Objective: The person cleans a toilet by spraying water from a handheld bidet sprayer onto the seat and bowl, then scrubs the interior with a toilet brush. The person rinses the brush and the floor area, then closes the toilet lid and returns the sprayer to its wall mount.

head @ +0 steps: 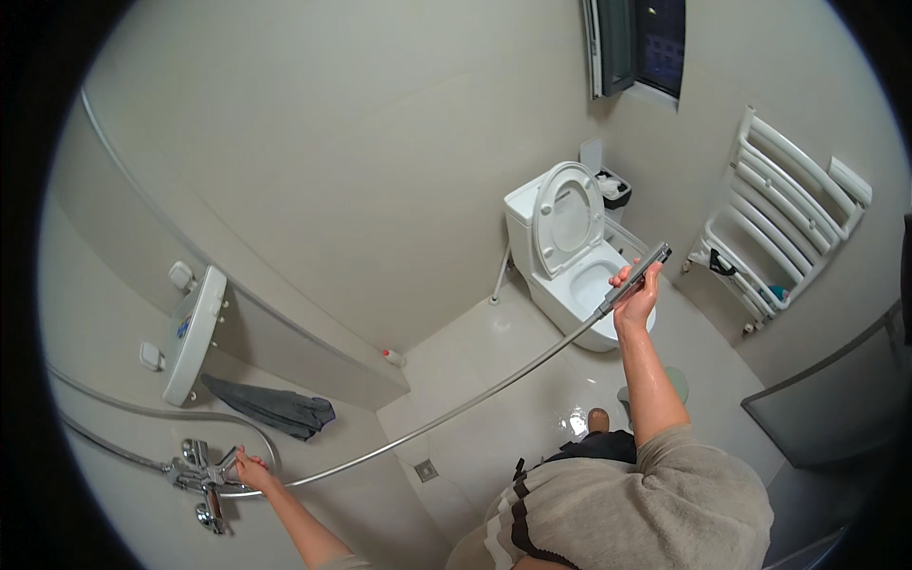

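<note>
In my right hand (638,303) is a slim silver handheld shower sprayer (640,273), pointed away from me towards the upper right. Its metal hose (427,427) stretches across the room to a chrome wall-mounted shower mixer (196,474) at the lower left. There my left hand (252,470) has its fingers on the mixer's lever. The right forearm looks wet. Beyond the sprayer stands a white toilet (552,285) with its lid and seat raised; my right hand partly covers the bowl. Whether water is flowing cannot be made out.
A white wall shelf (196,335) and a hanging dark grey cloth (274,406) are near the mixer. The tiled floor (491,385) has wet, shiny patches and a square drain (426,470). A bin (614,189), a white towel radiator (780,214) and a dark-edged panel (826,392) line the right side.
</note>
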A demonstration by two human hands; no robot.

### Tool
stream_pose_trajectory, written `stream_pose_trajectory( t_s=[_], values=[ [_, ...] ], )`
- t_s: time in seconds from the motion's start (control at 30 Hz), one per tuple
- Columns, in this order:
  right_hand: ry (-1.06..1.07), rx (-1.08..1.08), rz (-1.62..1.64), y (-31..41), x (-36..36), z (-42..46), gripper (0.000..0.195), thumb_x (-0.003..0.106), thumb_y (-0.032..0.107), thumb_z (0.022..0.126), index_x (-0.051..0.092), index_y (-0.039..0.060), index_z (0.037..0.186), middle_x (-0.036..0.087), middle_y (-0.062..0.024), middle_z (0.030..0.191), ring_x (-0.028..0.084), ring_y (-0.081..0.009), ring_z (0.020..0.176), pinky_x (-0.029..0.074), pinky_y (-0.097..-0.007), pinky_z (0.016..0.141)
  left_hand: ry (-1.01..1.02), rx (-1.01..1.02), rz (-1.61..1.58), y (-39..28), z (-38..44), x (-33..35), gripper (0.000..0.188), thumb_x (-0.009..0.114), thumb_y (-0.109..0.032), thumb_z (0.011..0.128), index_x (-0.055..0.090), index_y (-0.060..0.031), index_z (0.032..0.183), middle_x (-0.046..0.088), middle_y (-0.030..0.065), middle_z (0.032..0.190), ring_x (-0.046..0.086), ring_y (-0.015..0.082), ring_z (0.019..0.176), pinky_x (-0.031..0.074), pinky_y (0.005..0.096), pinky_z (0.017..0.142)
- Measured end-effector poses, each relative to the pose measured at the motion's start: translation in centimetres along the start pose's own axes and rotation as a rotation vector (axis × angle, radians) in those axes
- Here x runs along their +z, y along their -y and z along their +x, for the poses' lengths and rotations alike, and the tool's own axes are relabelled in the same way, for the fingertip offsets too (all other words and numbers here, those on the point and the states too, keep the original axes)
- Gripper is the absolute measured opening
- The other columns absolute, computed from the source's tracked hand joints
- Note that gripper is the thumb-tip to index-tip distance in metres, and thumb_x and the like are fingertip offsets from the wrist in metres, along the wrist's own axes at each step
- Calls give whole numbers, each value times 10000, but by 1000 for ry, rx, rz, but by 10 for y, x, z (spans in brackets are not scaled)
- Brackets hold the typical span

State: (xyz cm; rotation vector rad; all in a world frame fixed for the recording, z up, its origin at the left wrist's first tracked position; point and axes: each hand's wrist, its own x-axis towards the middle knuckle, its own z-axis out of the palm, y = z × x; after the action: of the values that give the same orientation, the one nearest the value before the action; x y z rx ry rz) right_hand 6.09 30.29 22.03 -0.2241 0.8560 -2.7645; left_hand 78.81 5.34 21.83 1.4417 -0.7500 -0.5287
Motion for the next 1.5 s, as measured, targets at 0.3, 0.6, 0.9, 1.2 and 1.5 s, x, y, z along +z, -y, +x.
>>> stream_pose_trajectory(
  t_s=[0.3,0.6,0.9,1.2,1.5],
  values=[
    [52,-37,60,40,-8,20,460,325,493,951,424,45,971,447,-56,597,463,-170,517,421,-302,514,-48,-82,-147,-27,-34,18,174,488,-288,927,561,-135,969,421,-46,583,360,40,439,295,186,367],
    [37,38,32,42,-12,36,459,338,500,945,435,51,944,451,-50,587,448,-153,462,397,-283,436,14,-211,-151,3,-47,30,236,474,-318,914,561,-119,1008,464,-25,648,384,60,465,327,191,385],
    [22,74,-49,42,-23,56,414,333,443,963,437,44,933,451,-49,566,431,-127,426,388,-256,402,658,-413,18,26,-292,203,140,544,-239,885,605,-125,940,520,-3,628,457,80,471,382,204,403],
    [87,264,-156,28,-57,67,414,364,455,952,431,51,896,431,-38,548,414,-114,416,368,-244,387,1418,-361,195,-22,-498,291,210,464,-185,940,592,-45,1029,561,15,684,517,87,582,438,225,539],
    [-46,294,-257,17,-110,87,349,359,416,960,392,97,820,427,-35,548,404,-114,419,360,-253,398,1384,-446,345,-10,-514,293,235,447,-178,938,589,-18,1035,555,13,702,524,98,602,444,238,567]
  ],
)
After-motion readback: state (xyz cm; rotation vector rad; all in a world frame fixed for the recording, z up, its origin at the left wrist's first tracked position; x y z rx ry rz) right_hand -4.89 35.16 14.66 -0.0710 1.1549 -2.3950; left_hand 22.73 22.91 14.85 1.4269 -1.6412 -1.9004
